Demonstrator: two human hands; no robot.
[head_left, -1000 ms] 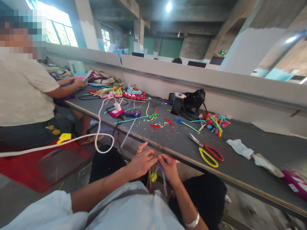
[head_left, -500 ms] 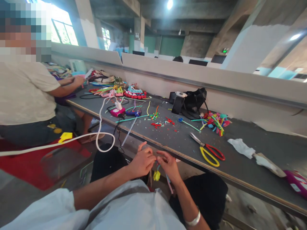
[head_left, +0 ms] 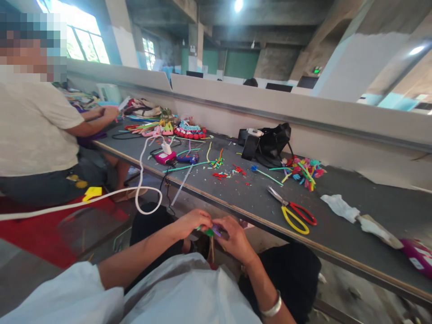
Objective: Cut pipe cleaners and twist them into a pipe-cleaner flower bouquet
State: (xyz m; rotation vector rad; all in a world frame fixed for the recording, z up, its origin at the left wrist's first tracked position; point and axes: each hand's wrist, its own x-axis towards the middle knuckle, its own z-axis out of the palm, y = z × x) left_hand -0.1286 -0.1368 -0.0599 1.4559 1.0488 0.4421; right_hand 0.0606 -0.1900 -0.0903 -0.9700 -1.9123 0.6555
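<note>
Over my lap, just off the table's front edge, my two hands meet. My left hand (head_left: 197, 223) is closed on a green pipe cleaner (head_left: 209, 232), which pokes out at its fingertips. My right hand (head_left: 235, 238) pinches a purple pipe cleaner (head_left: 217, 230) right against the green one. Fingers cover part of both pieces, so how they join is hidden. On the table ahead lie scissors (head_left: 292, 213) with one yellow and one red handle, blades slightly apart. A blue-tipped green stem (head_left: 268, 175) lies behind them.
A heap of colourful pipe cleaner flowers (head_left: 305, 173) and a black bag (head_left: 275, 141) are at the back. Red clippings (head_left: 221, 176) litter the table. A blue glue gun (head_left: 189, 159) and white cable (head_left: 139, 180) are left. A co-worker (head_left: 37, 126) sits further left.
The dangling yellow flower and pale strips below my hands no longer show. Green and purple pieces now show between my fingers. My right hand has turned, its back more toward me.
</note>
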